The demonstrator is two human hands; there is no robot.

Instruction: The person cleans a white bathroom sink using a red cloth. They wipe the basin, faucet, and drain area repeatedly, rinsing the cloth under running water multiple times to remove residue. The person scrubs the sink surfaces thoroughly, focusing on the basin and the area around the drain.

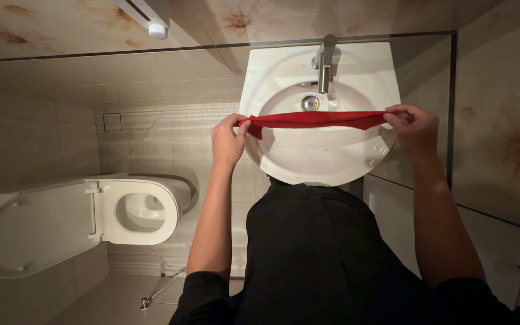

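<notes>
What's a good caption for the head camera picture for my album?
Two hands, left and right, stretch a red cloth over a white sink.

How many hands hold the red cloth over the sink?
2. The left hand grips one end of the red cloth, the right hand the other, above the white sink.

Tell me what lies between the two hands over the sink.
In the head view, a red cloth stretches taut from the left hand to the right hand, above the sink bowl.
</notes>
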